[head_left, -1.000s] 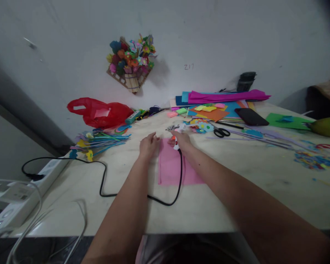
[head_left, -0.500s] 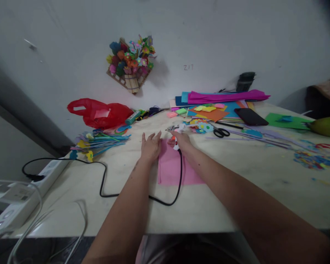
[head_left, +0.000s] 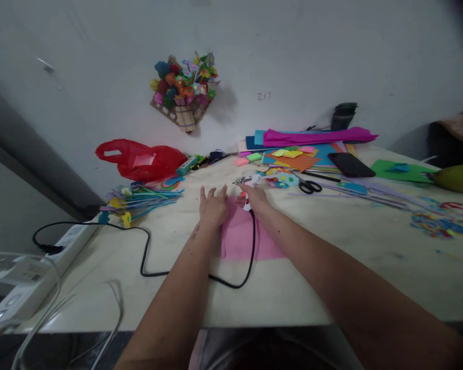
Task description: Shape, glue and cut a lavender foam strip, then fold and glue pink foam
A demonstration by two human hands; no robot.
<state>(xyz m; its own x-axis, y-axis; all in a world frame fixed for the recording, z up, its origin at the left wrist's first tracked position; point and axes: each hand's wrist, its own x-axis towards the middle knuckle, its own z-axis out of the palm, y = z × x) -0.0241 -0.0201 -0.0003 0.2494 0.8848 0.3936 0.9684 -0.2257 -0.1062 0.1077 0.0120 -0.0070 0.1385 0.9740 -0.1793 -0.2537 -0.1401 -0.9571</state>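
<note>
A pink sheet [head_left: 237, 236] lies flat on the table between my forearms. My right hand [head_left: 254, 198] is wrapped around a white glue gun [head_left: 247, 204] with an orange-red part, its metal nozzle pointing left over the sheet's far end. From its handle a black cord [head_left: 253, 241] loops across the sheet and under my left forearm. At the sheet's upper left edge rests my left hand [head_left: 213, 205], palm down with fingers spread. Whether its thumb presses the sheet is hard to make out.
Foam flowers on stems [head_left: 139, 203] and a red plastic bag [head_left: 146, 160] lie left. Black-handled scissors [head_left: 310, 187], coloured sheets [head_left: 320, 136], a phone [head_left: 351, 165] and paper scraps [head_left: 435, 224] lie right. A white power strip [head_left: 19, 288] sits along the left edge.
My left hand has shifted very slightly on the sheet's edge. The glue gun stays in my right hand at nearly the same place.
</note>
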